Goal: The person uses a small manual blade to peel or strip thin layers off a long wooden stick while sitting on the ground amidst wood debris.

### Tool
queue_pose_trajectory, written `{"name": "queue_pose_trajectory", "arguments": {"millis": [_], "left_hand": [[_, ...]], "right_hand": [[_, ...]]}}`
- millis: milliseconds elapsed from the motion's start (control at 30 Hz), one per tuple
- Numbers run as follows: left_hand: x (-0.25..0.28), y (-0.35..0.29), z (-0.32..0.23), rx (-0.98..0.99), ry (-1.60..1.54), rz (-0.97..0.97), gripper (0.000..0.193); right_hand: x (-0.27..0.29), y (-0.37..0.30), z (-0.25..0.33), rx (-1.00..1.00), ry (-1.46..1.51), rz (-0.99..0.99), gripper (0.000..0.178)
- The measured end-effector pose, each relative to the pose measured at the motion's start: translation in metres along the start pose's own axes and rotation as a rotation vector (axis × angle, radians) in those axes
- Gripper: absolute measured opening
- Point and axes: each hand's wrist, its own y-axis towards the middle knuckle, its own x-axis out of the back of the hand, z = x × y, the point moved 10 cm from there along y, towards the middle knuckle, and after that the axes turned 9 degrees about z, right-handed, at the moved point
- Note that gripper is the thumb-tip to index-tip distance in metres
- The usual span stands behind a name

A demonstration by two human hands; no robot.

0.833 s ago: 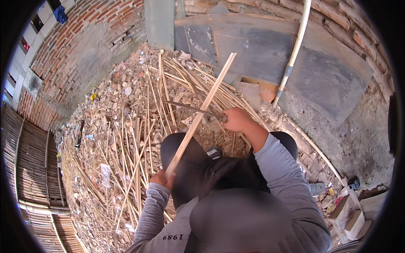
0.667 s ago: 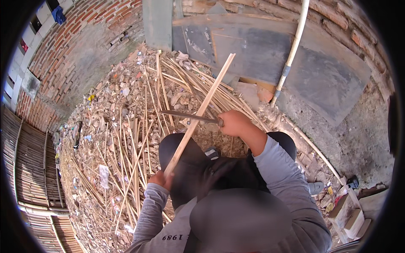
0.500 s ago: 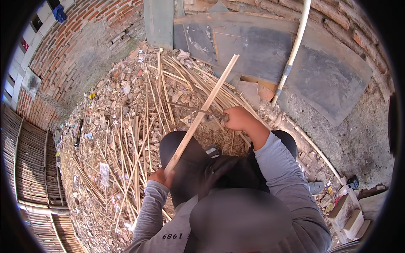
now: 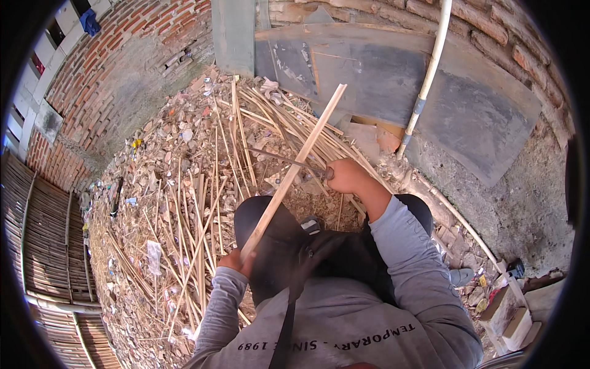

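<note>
My left hand (image 4: pixel 236 262) is closed round the lower end of a long pale bamboo strip (image 4: pixel 284 186). The strip slants up over my left thigh, with its free end at the upper right. In my right hand (image 4: pixel 347 176) is the handle of a long, thin, dark-bladed knife (image 4: pixel 276 156). Its blade points left and crosses the strip near the middle, seemingly touching it; the strip hides part of the blade.
Loose bamboo strips (image 4: pixel 200 224) lie on the rubble-strewn ground to the left, and a bundle (image 4: pixel 295 126) lies ahead. A pale pole (image 4: pixel 424 92) leans by dark sheets (image 4: pixel 369 74) against the brick wall. Wood blocks (image 4: pixel 516 326) stand at lower right.
The view has shifted slightly. My hands, the knife and the bamboo strip keep nearly the same position, the strip's upper end a touch lower. A dark blurred shape over my lap is gone, showing my shirt.
</note>
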Motion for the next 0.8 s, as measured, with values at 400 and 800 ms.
{"name": "queue_pose_trajectory", "arguments": {"millis": [400,800], "left_hand": [[0.003,-0.002,-0.001,0.025,-0.005,0.048,0.063],[0.004,-0.001,-0.003,0.024,-0.006,0.022,0.060]], "right_hand": [[-0.015,-0.009,0.031,0.094,-0.113,0.044,0.023],[-0.002,0.004,-0.010,0.012,0.047,-0.107,0.028]]}}
